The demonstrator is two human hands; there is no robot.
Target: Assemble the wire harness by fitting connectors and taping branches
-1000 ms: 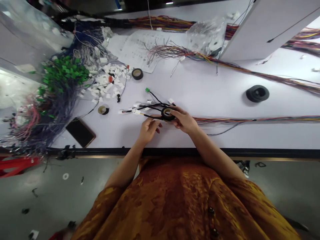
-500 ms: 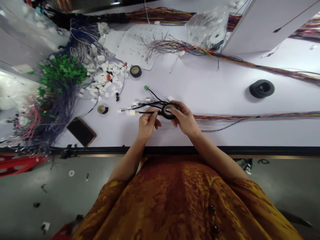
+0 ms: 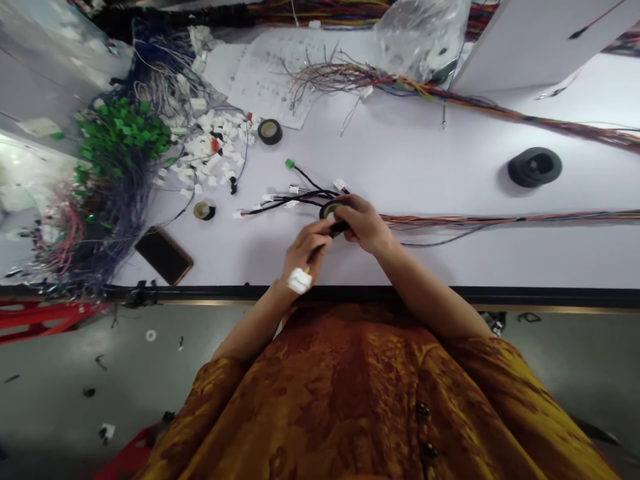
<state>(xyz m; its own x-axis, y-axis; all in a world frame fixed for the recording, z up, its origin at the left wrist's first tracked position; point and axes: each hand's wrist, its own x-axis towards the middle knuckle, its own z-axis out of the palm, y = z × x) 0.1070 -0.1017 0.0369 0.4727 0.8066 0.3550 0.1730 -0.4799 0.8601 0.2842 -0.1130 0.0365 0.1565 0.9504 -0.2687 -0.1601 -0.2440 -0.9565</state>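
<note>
A black wire harness with white connectors and a green connector lies on the white table. My right hand grips a roll of black electrical tape, and a short dark strip of tape shows beside its fingers. My left hand sits just below and against the right hand, closed around a thin black wire. A white connector lies over my left wrist. The harness runs from the left into both hands, and the fingers hide where it meets the tape.
Left of the hands lie two small tape rolls, a phone, a heap of white connectors and green-tagged wires. A black rubber ring and long coloured wire bundles lie right. The table edge runs close to my body.
My hands have come closer together, and the left hand has dropped toward my body. A wire end with a white connector now lies over my left wrist. The view has shifted slightly.
</note>
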